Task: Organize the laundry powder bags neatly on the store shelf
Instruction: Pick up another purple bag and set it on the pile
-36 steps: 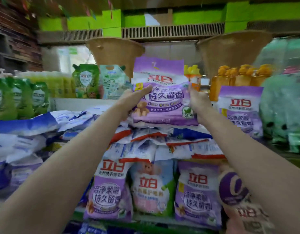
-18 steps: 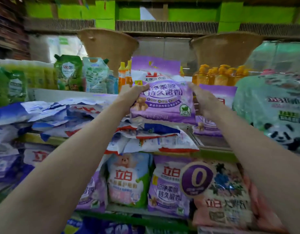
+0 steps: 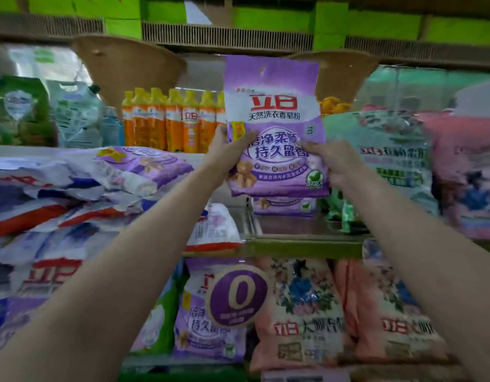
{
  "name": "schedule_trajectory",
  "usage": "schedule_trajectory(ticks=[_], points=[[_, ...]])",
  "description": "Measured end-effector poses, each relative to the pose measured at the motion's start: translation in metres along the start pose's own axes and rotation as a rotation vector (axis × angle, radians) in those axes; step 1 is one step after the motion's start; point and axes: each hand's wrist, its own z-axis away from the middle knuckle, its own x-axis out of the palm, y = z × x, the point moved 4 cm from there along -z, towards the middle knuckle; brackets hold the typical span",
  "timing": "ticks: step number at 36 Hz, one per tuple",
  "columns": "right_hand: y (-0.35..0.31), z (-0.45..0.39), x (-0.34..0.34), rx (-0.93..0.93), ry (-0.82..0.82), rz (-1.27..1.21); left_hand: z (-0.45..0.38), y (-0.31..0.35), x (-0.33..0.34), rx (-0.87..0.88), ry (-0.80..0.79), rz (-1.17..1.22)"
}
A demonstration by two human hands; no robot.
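Left hand [image 3: 229, 150] at nine o'clock and right hand [image 3: 332, 164] at three pinch the upright purple bag [image 3: 274, 111]; likely soft, saggy, best gripped by its sides

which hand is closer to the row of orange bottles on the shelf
Left. The left hand grips the purple bag beside the orange bottles; the right hand holds its far edge.

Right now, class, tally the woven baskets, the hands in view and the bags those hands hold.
Woven baskets: 2
Hands: 2, left hand and right hand
Held purple bag: 1
Total: 5
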Motion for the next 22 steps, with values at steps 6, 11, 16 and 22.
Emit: schedule_trajectory(ticks=[6,11,16,22], points=[[0.007,-0.006,-0.031,-0.11,0.121,0.103,-0.012,-0.034,0.04,-0.21,-0.275,-0.123],[0.041,-0.029,-0.055,-0.016,0.094,0.136,-0.022,-0.064,0.06,-0.264,-0.405,-0.302],[0.065,-0.046,-0.062,0.078,0.073,0.128,-0.035,-0.085,0.077,-0.2,-0.334,-0.373],[0.098,-0.062,-0.063,0.199,0.057,0.238,-0.047,-0.109,0.088,-0.22,-0.317,-0.488]])
